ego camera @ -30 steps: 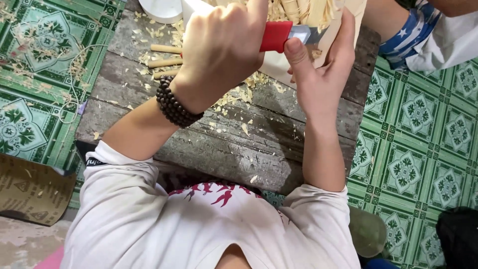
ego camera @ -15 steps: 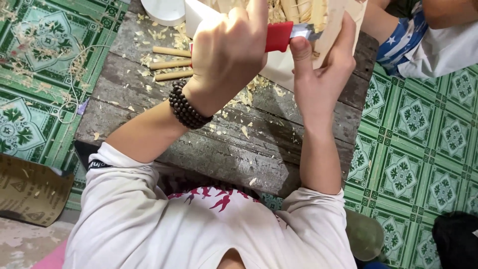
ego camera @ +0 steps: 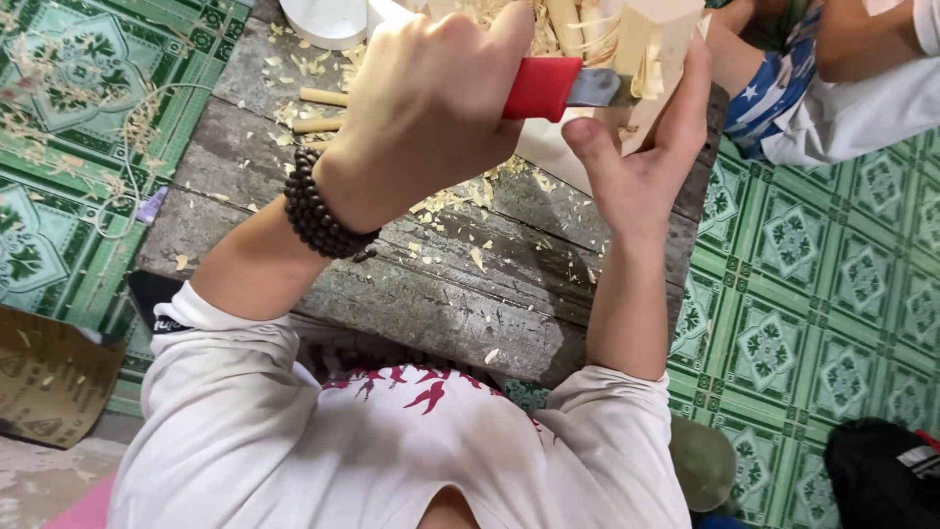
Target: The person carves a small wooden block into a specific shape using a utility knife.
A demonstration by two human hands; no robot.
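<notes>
Clenched tight, the left hand (ego camera: pixel 431 98) grips a red-handled knife (ego camera: pixel 563 88), its long axis running left to right, blade tip meeting the pale wood piece (ego camera: pixel 651 59) at the far right. That piece sits pinched in the right hand (ego camera: pixel 636 162), just beside the blade, over the plank bench (ego camera: pixel 470 284).

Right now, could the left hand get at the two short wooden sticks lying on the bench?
Probably not without letting go: the left hand is closed around the red-handled knife. The sticks lie close beside it on the wooden bench, with only shavings between, so the path looks free.
</notes>
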